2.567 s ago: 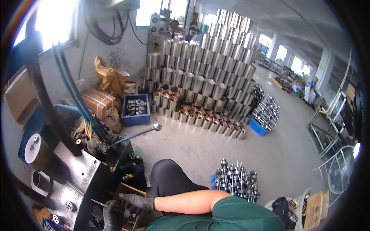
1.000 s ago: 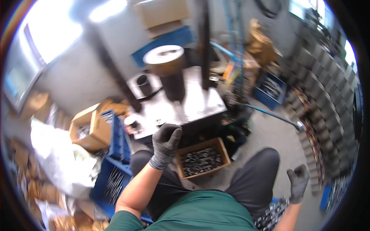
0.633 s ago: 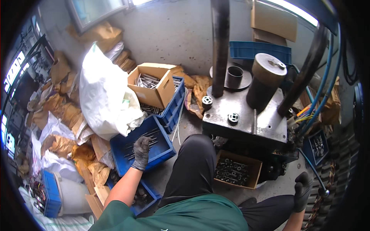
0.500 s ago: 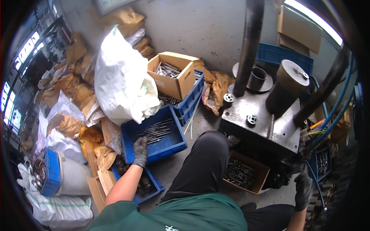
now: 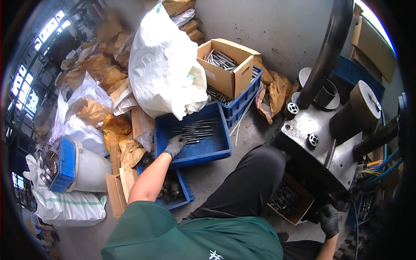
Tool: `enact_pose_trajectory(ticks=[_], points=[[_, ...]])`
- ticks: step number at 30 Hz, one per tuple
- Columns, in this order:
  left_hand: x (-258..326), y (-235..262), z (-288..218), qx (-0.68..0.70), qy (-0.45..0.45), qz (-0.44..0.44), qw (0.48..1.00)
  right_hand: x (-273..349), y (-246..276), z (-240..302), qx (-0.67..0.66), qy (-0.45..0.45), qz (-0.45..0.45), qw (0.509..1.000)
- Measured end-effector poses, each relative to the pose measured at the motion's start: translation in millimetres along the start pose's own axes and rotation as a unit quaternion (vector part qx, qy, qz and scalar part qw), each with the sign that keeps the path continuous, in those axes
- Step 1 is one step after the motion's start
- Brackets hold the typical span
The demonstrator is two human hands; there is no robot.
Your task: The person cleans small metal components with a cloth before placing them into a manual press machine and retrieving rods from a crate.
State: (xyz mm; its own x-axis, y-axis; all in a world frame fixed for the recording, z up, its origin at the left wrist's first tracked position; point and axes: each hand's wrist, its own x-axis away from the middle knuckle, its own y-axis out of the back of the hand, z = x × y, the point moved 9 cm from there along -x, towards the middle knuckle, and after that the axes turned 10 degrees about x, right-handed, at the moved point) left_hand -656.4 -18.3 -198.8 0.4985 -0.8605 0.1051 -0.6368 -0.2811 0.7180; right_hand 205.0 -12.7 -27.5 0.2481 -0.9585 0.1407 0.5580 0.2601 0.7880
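Note:
My left hand [image 5: 175,146], in a grey glove, reaches into a blue plastic bin [image 5: 212,154]. Its fingers are closed together at the near-left ends of slim metal shafts [image 5: 197,130], which lie side by side on the bin floor; whether one is gripped is hidden. My right hand [image 5: 328,221], gloved too, is low on the right, beside the dark underside of a metal press [image 5: 346,167]. Those fingers curl inward, and whatever they may hold cannot be made out. Nearby, a cardboard box [image 5: 305,212] holds small dark metal parts.
Behind the bin stand a white sack [image 5: 167,56] and an open carton of metal rods [image 5: 240,78] on a blue crate [image 5: 253,93]. A lower blue bin [image 5: 186,195] of dark parts lies beneath my left forearm. Two slotted round parts [image 5: 313,139] rest on the press plate.
The view has swung, shifting the scene rightward. My left hand remains in the bin, now farther over the shaft ends. My right hand has moved inward, nearer the press and the cardboard box.

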Motion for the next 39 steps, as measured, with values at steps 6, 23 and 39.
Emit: enact_pose_trajectory(ticks=[6, 23, 39], points=[[-19.7, -34.4, 1.9, -0.173, 0.043, 0.14, 0.974, -4.8, -10.0, 12.2, 0.046, -0.043, 0.028, 0.998], [24.5, -60.0, -315.7, 0.205, -0.306, 0.114, 0.923, -19.1, -12.7, 25.9, 0.12, -0.044, 0.068, 0.989], [133.3, -223.0, -607.0, -0.13, -0.441, 0.194, 0.867, -11.2, -13.2, -38.8, 0.088, -0.091, 0.116, 0.985]])
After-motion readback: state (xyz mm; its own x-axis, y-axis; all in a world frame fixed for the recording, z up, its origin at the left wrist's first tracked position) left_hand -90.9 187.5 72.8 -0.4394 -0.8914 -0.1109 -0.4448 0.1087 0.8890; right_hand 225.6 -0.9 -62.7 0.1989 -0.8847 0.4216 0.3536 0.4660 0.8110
